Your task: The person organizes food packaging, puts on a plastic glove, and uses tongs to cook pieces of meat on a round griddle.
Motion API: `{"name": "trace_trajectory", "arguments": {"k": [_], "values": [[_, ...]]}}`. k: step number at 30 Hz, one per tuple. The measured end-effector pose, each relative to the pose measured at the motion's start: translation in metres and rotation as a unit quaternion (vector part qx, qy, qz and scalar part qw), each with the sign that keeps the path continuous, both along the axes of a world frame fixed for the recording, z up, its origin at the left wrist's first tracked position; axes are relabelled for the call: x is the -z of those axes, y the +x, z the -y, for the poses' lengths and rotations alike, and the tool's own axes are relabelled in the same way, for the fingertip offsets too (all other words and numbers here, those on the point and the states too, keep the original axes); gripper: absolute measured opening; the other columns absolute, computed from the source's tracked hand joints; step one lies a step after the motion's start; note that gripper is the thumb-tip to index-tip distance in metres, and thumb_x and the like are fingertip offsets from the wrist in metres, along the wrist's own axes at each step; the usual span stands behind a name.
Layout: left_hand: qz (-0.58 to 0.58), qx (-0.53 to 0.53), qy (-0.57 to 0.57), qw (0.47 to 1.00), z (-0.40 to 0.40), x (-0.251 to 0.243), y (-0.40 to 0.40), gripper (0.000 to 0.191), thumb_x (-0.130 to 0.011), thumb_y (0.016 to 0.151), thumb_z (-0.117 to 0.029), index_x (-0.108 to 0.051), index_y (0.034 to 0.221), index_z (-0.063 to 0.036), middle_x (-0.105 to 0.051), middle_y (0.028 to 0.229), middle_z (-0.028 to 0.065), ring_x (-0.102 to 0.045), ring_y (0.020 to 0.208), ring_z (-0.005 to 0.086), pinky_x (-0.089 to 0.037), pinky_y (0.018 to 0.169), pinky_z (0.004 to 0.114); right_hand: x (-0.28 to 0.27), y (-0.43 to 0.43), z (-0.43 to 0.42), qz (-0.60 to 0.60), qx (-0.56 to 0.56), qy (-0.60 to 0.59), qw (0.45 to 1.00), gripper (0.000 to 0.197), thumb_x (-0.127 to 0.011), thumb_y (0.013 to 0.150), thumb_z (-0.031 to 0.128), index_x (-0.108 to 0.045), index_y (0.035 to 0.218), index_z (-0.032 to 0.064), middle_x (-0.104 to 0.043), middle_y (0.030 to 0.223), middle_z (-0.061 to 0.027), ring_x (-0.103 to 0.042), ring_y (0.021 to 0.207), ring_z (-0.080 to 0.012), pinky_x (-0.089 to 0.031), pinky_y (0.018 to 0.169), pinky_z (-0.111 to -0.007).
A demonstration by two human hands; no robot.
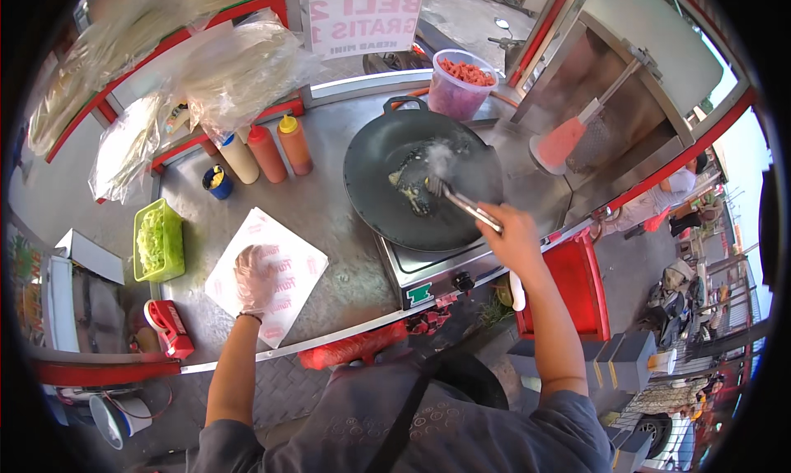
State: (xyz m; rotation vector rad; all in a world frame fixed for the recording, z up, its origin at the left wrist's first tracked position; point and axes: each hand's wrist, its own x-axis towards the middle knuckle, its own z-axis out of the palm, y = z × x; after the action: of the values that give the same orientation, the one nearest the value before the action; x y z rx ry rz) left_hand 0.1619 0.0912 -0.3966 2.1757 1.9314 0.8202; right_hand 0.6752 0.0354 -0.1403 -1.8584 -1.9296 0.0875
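Note:
My right hand grips the metal handle of a pair of tongs. Their dark tips touch the inside of a black wok, among melting yellowish fat and rising steam. The wok sits on a steel gas stove with a black knob. My left hand, in a clear plastic glove, lies palm down on white printed wrapping paper and appears to hold nothing. To the left of the paper stands a green basket of shredded lettuce.
Sauce bottles and a small blue cup stand behind the paper. A red tape dispenser is at the front left. Beyond the wok is a tub of orange shreds. A vertical meat spit stands at right. Bagged flatbreads hang over the back left.

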Motion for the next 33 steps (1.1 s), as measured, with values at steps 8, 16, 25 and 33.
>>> {"name": "trace_trajectory", "arguments": {"k": [8, 16, 25, 33], "values": [[0.045, 0.022, 0.010, 0.999, -0.003, -0.002, -0.007, 0.057, -0.077, 0.085, -0.016, -0.058, 0.139, -0.0085, -0.057, 0.145, 0.0162, -0.051, 0.136, 0.0385, -0.042, 0.113, 0.053, 0.010, -0.032, -0.042, 0.069, 0.088, 0.041, 0.993, 0.032, -0.074, 0.093, 0.028, -0.077, 0.122, 0.0135, -0.074, 0.101, -0.0181, -0.072, 0.095, -0.0414, -0.058, 0.083, -0.051], [0.050, 0.024, 0.003, 0.998, -0.003, -0.008, -0.005, 0.058, -0.077, 0.085, -0.014, -0.059, 0.140, -0.0096, -0.056, 0.147, 0.0149, -0.050, 0.138, 0.0373, -0.042, 0.112, 0.051, 0.017, -0.057, -0.052, 0.082, 0.110, 0.049, 0.989, 0.032, -0.074, 0.093, 0.031, -0.079, 0.120, 0.0133, -0.075, 0.107, -0.0176, -0.073, 0.098, -0.0409, -0.058, 0.085, -0.050], [0.049, 0.019, -0.003, 0.999, -0.002, -0.007, -0.010, 0.058, -0.076, 0.086, -0.014, -0.058, 0.141, -0.0091, -0.054, 0.149, 0.0145, -0.050, 0.138, 0.0368, -0.042, 0.112, 0.050, 0.003, -0.088, -0.030, 0.078, 0.102, 0.016, 0.992, 0.035, -0.074, 0.093, 0.033, -0.078, 0.120, 0.0130, -0.077, 0.105, -0.0208, -0.072, 0.099, -0.0439, -0.057, 0.089, -0.053], [0.057, -0.007, -0.012, 0.998, -0.002, -0.008, -0.004, 0.056, -0.075, 0.086, -0.012, -0.060, 0.140, -0.0083, -0.053, 0.150, 0.0165, -0.049, 0.139, 0.0378, -0.041, 0.114, 0.051, 0.002, -0.050, 0.001, 0.005, 0.087, 0.031, 0.996, 0.032, -0.074, 0.093, 0.030, -0.078, 0.121, 0.0145, -0.076, 0.105, -0.0198, -0.072, 0.097, -0.0436, -0.058, 0.084, -0.051]]}}
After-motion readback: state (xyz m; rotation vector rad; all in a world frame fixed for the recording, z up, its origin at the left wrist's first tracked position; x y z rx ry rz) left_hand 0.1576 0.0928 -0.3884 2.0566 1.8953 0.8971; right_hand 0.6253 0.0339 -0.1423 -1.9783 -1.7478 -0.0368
